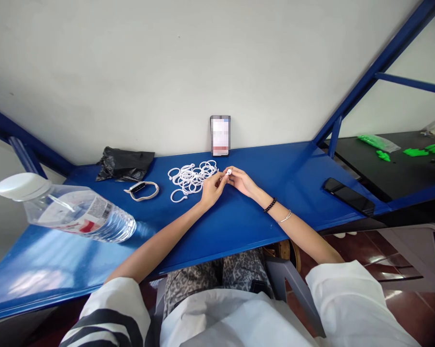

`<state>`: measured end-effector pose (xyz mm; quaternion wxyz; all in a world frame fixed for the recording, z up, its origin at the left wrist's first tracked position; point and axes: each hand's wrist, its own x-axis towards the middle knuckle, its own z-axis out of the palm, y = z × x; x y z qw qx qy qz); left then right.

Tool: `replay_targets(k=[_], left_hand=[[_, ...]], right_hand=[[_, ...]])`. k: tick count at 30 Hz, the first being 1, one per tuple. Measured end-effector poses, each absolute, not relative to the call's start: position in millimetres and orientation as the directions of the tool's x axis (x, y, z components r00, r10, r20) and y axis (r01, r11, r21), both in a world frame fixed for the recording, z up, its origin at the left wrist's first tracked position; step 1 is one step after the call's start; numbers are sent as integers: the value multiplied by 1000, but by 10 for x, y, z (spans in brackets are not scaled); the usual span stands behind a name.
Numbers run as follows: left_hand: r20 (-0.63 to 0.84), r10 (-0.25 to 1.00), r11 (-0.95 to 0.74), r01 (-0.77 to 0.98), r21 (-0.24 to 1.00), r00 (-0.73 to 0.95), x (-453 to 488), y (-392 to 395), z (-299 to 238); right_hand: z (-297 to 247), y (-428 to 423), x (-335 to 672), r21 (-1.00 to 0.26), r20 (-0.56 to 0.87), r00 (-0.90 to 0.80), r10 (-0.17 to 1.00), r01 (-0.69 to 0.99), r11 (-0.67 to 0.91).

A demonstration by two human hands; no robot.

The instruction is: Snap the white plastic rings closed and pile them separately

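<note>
A pile of thin white plastic rings (192, 177), each with a small knob where it closes, lies on the blue table (253, 217). Just right of the pile, my left hand (213, 188) and my right hand (241, 180) meet with their fingers pinched together. Between the fingertips a small white plastic piece (229, 172) shows; it looks like part of such a ring, but the fingers hide most of it. One white ring (179, 195) lies at the near side of the pile, left of my left hand.
A phone (221, 136) leans upright against the wall. Left are a black plastic bag (125, 164), a wristwatch (144, 191) and a large water bottle (80, 212). At right lies another phone (348, 195); beyond the frame are green pieces (416, 152) on a black table.
</note>
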<state>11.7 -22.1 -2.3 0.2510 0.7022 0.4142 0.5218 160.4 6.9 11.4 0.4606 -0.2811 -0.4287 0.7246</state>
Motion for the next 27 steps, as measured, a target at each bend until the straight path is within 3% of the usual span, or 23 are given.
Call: replay_targets(k=[5,9,27], left_hand=[[535,840,-522,403,752,90,119,-207,-86],[500,863,-494,346,798,79,121,-204,-78],[358,891,-384,42,922,278,69,-182,50]], right_hand=[[112,61,1595,-874,-94,-433,897,-395,-282],[100,63,1589,-868,-110,-444,889,-393,-304],[133,51,1649,-913,69,-522,850,-376,-157]])
